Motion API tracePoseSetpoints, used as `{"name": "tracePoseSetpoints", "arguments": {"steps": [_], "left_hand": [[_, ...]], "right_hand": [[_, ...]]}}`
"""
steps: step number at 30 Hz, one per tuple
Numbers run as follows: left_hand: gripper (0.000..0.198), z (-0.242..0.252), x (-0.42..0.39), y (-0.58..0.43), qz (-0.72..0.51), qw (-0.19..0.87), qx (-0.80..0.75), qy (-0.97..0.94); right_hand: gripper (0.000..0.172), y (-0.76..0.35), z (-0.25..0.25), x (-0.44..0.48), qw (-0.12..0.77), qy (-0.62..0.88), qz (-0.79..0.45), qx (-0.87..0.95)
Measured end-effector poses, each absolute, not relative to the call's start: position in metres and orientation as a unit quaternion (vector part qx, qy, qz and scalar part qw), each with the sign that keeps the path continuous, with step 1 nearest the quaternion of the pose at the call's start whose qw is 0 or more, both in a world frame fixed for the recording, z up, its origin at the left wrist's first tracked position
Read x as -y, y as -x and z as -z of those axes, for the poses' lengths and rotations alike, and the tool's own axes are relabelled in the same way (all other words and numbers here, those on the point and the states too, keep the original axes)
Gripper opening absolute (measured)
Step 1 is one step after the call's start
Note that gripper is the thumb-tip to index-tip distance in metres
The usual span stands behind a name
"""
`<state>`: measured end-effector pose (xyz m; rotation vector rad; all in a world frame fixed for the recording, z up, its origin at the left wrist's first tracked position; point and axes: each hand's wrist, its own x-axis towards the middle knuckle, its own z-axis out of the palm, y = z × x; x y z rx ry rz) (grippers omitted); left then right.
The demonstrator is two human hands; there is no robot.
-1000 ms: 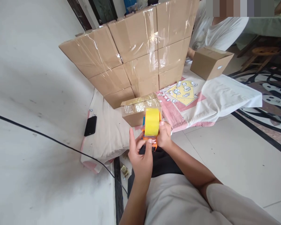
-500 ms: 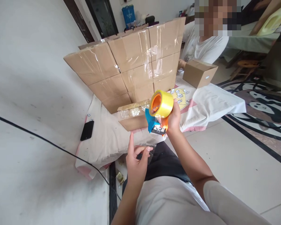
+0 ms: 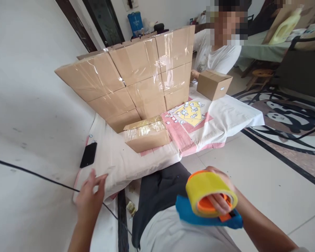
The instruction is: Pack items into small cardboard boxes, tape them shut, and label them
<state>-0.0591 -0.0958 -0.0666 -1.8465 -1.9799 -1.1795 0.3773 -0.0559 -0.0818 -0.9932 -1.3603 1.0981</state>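
My right hand point(image 3: 223, 178) grips a blue and orange tape dispenser point(image 3: 208, 213) low in front of my body, its fingers reaching through the core. A roll of yellowish packing tape point(image 3: 208, 187) is mounted on it. On the left, over the cloth's edge, my left hand point(image 3: 90, 196) is partly blurred, thumb and finger pinched together. A faint clear scrap, apparently tape, shows at its fingertips. Ahead of both hands a small taped cardboard box point(image 3: 149, 138) lies on the cloth-covered table point(image 3: 160, 155). Behind it stands a wall of stacked, taped cardboard boxes point(image 3: 144, 94).
A black phone point(image 3: 88, 155) lies at the table's left edge. Across the table, a person in a white shirt point(image 3: 215, 52) has a hand beside another closed carton point(image 3: 214, 84). A black cable point(image 3: 42, 177) crosses the left side in front of the wall.
The tape dispenser has come down and toward my body in my right hand, turning over. My left hand has moved left, away from the dispenser. The view has shifted slightly.
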Motion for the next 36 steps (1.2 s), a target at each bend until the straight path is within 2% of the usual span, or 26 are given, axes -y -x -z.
{"name": "tracePoseSetpoints", "arguments": {"steps": [2,3,5,7,9,13,18,26,28,31,33,36], "left_hand": [[0.074,0.066,0.096,0.069,0.387,0.045,0.754,0.530],[0.081,0.067,0.096,0.065,0.392,0.002,0.776,0.494],[0.087,0.073,0.095,0.043,0.433,-0.090,0.773,0.455],[0.091,0.077,0.091,0.012,0.479,-0.160,0.747,0.431],[0.096,0.079,0.083,-0.017,0.507,-0.216,0.724,0.414],[0.106,0.076,0.064,-0.049,0.533,-0.304,0.673,0.414],[0.108,0.071,0.047,-0.053,0.540,-0.355,0.636,0.422],[0.098,0.078,0.051,-0.034,0.532,-0.314,0.637,0.461],[0.095,0.082,0.054,-0.033,0.529,-0.312,0.643,0.457],[0.083,0.090,0.058,-0.039,0.519,-0.289,0.641,0.486],[0.073,0.096,0.060,-0.043,0.503,-0.248,0.629,0.539],[0.064,0.105,0.064,-0.045,0.483,-0.193,0.623,0.585]], "right_hand": [[0.078,-0.416,0.077,0.055,0.430,0.349,-0.597,0.580],[0.079,-0.433,0.075,0.049,0.438,0.359,-0.612,0.551],[0.076,-0.460,0.075,0.022,0.538,0.450,-0.533,0.473],[0.059,-0.481,0.076,-0.021,0.632,0.540,-0.389,0.397],[0.051,-0.497,0.076,-0.069,0.663,0.564,-0.312,0.381],[0.048,-0.509,0.072,-0.146,0.690,0.562,-0.273,0.366],[0.043,-0.500,0.068,-0.186,0.700,0.543,-0.267,0.378],[0.049,-0.472,0.047,-0.157,0.743,0.469,-0.150,0.453],[0.046,-0.424,0.053,-0.123,0.724,0.437,-0.148,0.513],[0.028,-0.324,0.072,-0.061,0.617,0.379,-0.214,0.656],[0.038,-0.264,0.081,-0.025,0.485,0.307,-0.258,0.777],[0.013,-0.213,0.079,0.002,0.404,0.262,-0.223,0.848]]}}
